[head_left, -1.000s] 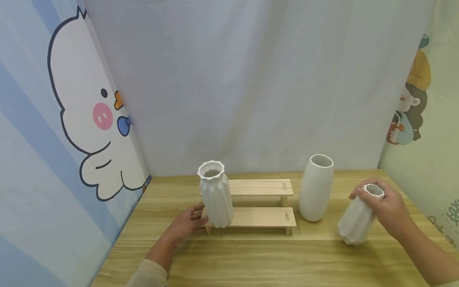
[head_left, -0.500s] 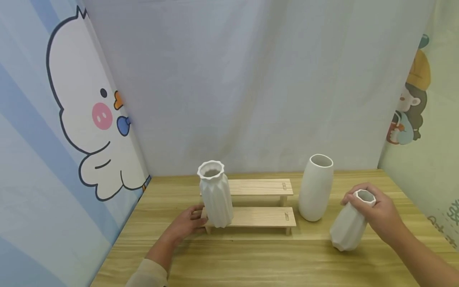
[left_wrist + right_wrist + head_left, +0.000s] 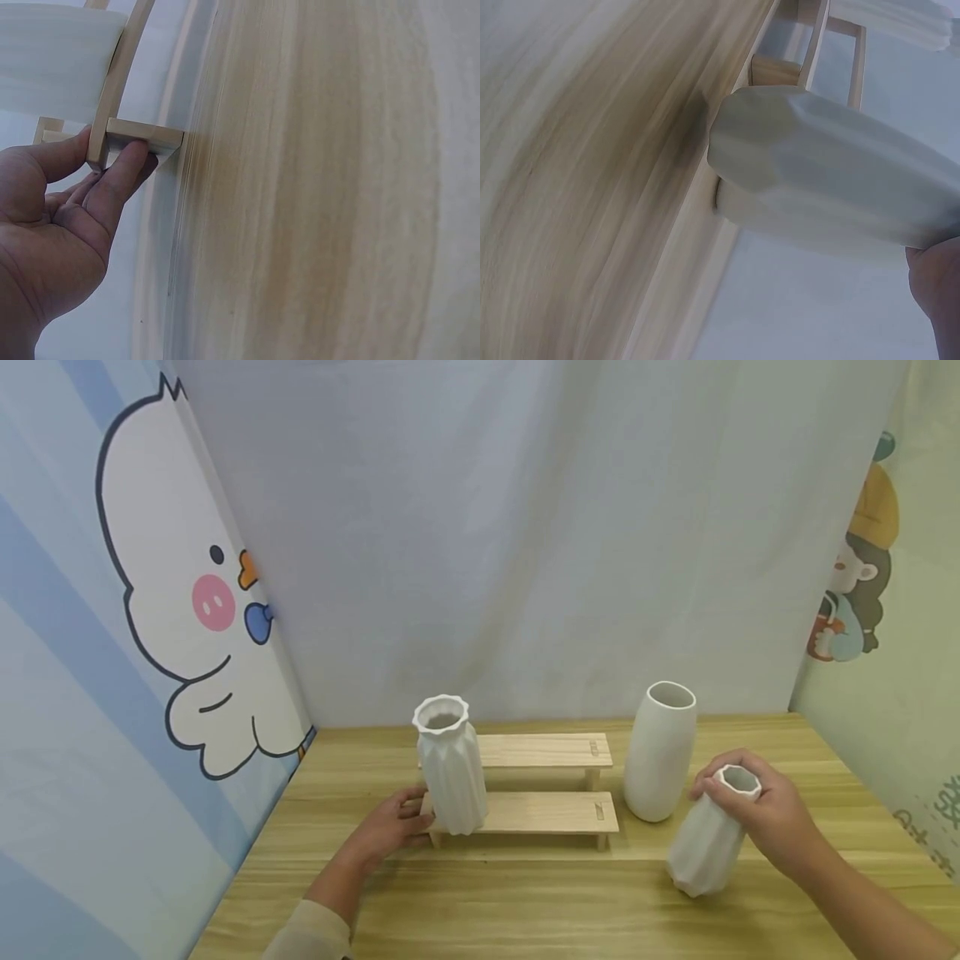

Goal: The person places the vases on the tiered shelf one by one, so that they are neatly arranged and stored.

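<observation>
My left hand [image 3: 390,828] pinches the left end of a light wooden two-tier display stand [image 3: 540,812]. In the left wrist view, the thumb lies on the board's top and the fingers reach beneath, against the leg. A white pleated vase [image 3: 453,777] with a scalloped rim stands upright on the lower tier's left end. At the right, my right hand [image 3: 772,810] grips a white faceted vase [image 3: 705,847] around its neck. That vase is tilted, its base toward the lower left, and appears raised above the table; its faceted underside [image 3: 754,135] shows in the right wrist view.
A smooth white oval vase [image 3: 660,760] stands between the stand and my right hand. The upper tier [image 3: 536,750] sits behind the lower one. A grey curtain [image 3: 487,543] hangs behind the wooden table [image 3: 487,910], with printed cloth panels on both sides.
My right hand has carried the faceted vase leftward and a little toward me, in front of the smooth vase. The left hand, stand and other vases have stayed in place.
</observation>
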Demonstrator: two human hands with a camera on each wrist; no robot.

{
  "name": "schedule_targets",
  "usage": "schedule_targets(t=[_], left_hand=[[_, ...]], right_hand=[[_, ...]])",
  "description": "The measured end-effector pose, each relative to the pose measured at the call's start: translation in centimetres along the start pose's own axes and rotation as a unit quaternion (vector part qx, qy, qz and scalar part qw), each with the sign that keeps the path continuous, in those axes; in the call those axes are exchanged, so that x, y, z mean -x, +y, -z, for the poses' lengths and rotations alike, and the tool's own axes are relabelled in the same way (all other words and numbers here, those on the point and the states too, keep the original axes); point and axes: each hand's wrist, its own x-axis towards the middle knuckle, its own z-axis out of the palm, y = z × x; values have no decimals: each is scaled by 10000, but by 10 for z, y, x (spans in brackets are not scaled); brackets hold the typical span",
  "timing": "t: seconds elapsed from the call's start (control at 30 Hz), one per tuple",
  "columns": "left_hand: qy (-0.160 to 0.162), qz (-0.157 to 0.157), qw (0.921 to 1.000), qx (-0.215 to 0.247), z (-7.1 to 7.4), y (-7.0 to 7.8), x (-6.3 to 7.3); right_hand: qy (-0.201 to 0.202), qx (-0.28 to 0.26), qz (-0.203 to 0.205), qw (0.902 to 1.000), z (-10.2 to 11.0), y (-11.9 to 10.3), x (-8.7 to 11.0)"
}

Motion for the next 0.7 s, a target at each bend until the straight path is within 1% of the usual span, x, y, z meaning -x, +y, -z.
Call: schedule_targets(t=[0.2, 0.43, 0.7], left_hand=[[-2, -8, 10000, 41, -1, 3, 3], [-33, 24, 10000, 47, 0, 1, 1], [-62, 38, 10000, -53, 1, -1, -1]], right_hand=[[-105, 27, 92, 9999, -8, -5, 2], [-169, -261, 132, 9994, -17, -12, 2], [-365, -406, 418, 9976, -24, -20, -2]])
